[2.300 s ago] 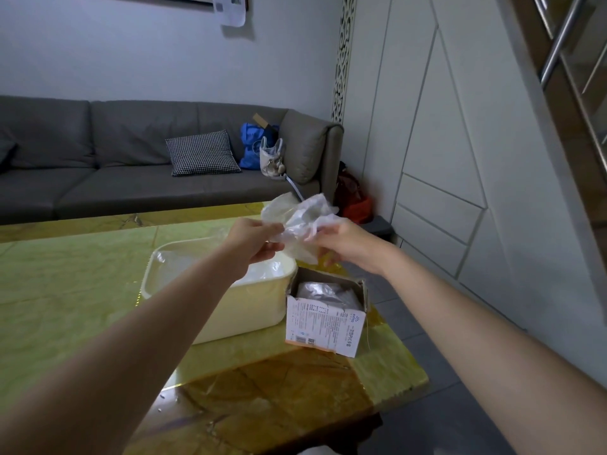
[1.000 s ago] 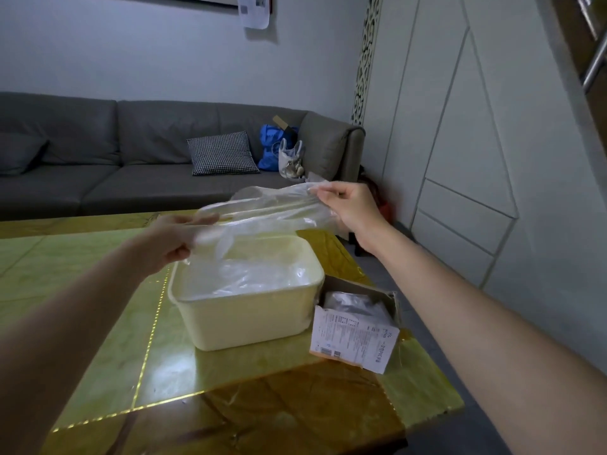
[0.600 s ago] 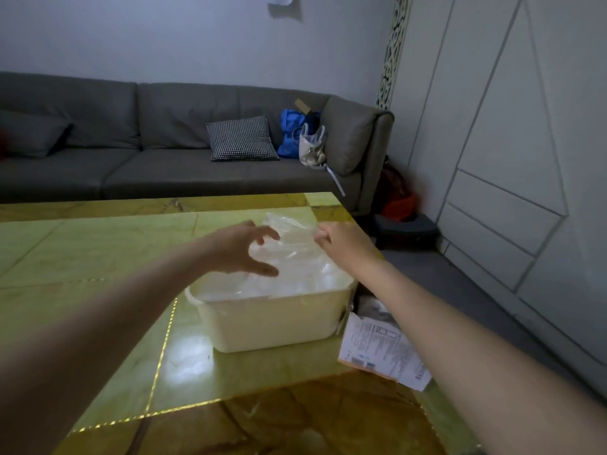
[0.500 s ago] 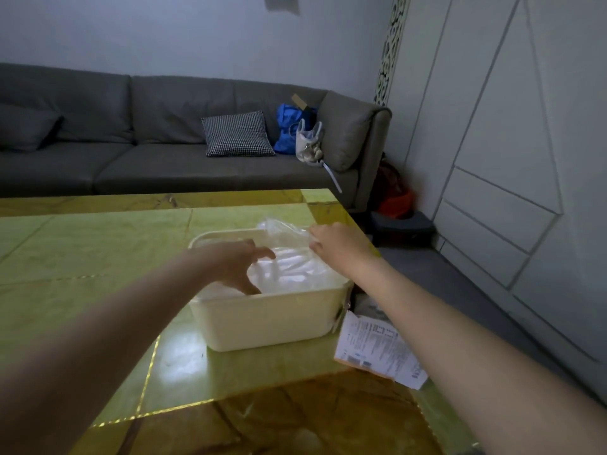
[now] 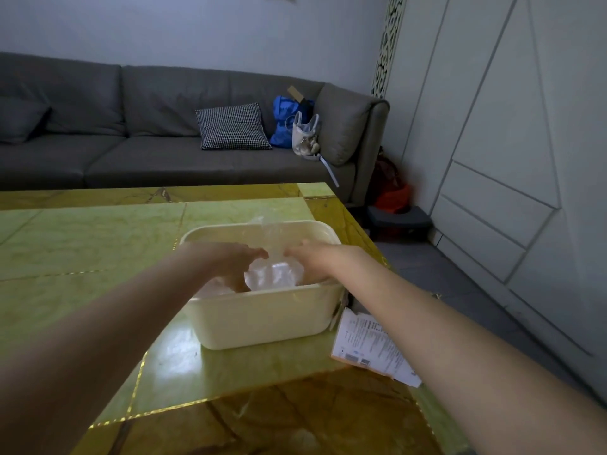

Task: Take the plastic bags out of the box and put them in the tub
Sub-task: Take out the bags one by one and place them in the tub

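Both hands are down inside the tub (image 5: 262, 318). Our left hand (image 5: 231, 262) presses fingers-down onto the plastic bags (image 5: 274, 274) near the front wall; its fingertips are hidden below the rim, so we cannot tell whether they pinch the film or merely push it. Our right hand (image 5: 310, 261) rests on the same clear film from the right, fingers relaxed, with no evident grip.

The bags lie crumpled within the tub, one fold standing above the far rim. The box (image 5: 371, 344) sits on the worktop (image 5: 82, 257), touching or just beside the tub's right wall, largely covered by our right forearm; its contents are not visible.

Risks, as we judge them:
- Springy film may re-expand and spill over the rim once pressure is released.
- Film clinging to skin may be drawn back out as we lift our hands.
- The right forearm, on withdrawal, may knock the box off the near worktop edge.
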